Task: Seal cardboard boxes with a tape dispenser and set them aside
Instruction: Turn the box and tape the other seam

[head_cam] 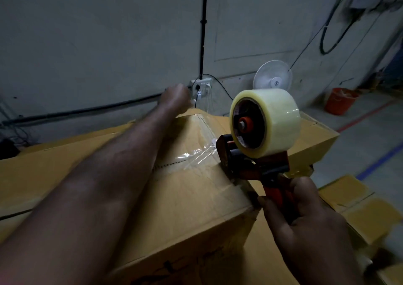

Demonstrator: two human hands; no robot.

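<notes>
The right hand (305,217) has its fingers wrapped tight round the red handle of the tape dispenser (250,164), whose front end rests on top of the cardboard box (185,208), where 1 clear strip of tape (196,156) lies along the seam. The left hand (174,98) reaches to the box's far edge. Its fingers are hidden there, so I cannot tell whether they grip anything.

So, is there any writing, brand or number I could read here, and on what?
No text here is readable.
Label inside the tape roll on the tape dispenser: blurred, unreadable.
Dark print low on the front of the cardboard box: cut off, unreadable.
Mark at the hub of the fan: too small.
</notes>
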